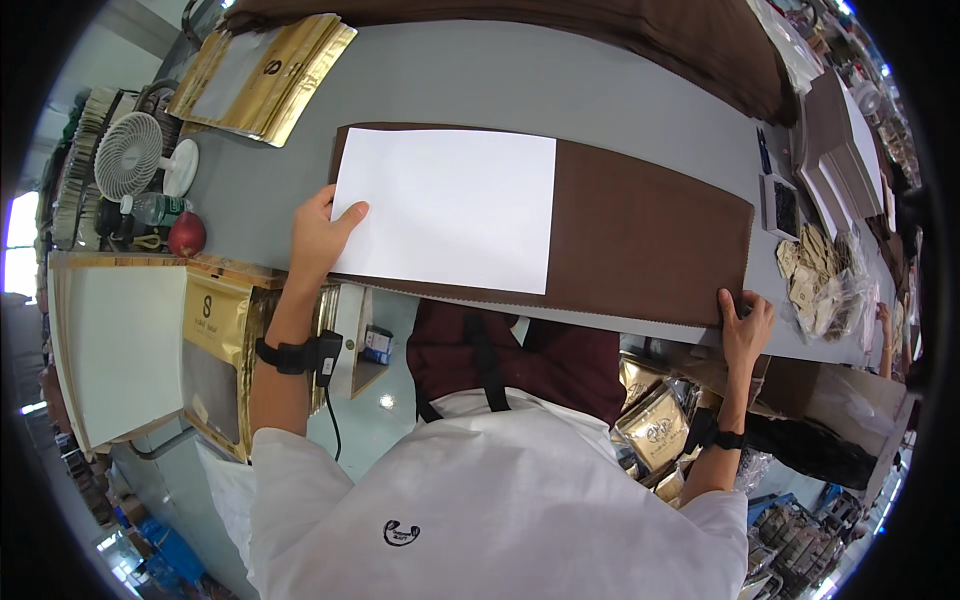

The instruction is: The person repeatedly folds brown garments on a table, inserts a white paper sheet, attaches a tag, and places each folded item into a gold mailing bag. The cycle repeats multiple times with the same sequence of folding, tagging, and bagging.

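A folded brown cloth [645, 232] lies flat on the grey table, its near edge along the table's front edge. On its left part rests a white rectangular sheet [450, 210]. My left hand [322, 229] grips the left edge of the sheet and cloth, thumb on top, fingers hidden beneath. At the cloth's near right corner is my right hand [746, 322], with the thumb on the edge and the fingers bent; whether it pinches the fabric is unclear.
Gold packaging bags [262, 75] lie at the back left, near a small white fan [131, 156] and a plastic bottle [154, 208]. More brown cloth [562, 22] spans the far edge. At right are stacked boards [840, 157], a small tray [781, 206] and beige tags [810, 274].
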Demonstrator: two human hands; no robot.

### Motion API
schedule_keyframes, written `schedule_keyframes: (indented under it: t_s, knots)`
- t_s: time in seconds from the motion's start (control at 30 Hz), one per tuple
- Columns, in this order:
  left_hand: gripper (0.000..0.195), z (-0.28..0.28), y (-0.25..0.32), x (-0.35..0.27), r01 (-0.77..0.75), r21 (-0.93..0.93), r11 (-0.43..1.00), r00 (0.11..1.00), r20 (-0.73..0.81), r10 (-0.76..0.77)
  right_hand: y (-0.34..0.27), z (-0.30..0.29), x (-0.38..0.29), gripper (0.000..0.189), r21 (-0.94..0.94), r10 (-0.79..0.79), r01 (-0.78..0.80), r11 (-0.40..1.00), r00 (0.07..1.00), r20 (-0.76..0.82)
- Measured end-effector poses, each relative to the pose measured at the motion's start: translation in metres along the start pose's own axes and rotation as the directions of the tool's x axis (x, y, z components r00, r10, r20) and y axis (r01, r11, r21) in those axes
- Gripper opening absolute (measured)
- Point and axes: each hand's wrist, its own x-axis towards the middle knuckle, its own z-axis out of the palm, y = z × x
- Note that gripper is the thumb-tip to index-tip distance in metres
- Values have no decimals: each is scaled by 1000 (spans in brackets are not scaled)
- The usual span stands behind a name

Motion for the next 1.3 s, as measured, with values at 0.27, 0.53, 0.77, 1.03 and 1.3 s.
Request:
schedule_keyframes:
  t_s: [0.27, 0.53, 0.77, 1.03, 1.3]
  knots:
    - [51, 7, 13, -6, -404, 744, 532, 685, -140, 715, -99, -48, 66, 25, 822, 7, -81, 564, 996, 94]
    - [85, 2, 28, -4, 94, -263, 960, 976, 213, -37, -308, -60, 52, 32, 933, -566, 269, 240, 820, -91]
    - [57, 13, 30, -5, -3, -22, 1000, 977, 214, 8, -352, -40, 11, 40, 985, -760, 172, 17, 642, -99]
    - [51, -5, 20, -12, -180, -289, 940, 970, 107, 218, -287, -17, 30, 18, 917, -459, 145, 373, 887, 47]
    - [60, -7, 2, -19, -195, 363, 911, 958, -127, 255, -274, 10, 19, 21, 727, -734, 531, 435, 677, -55]
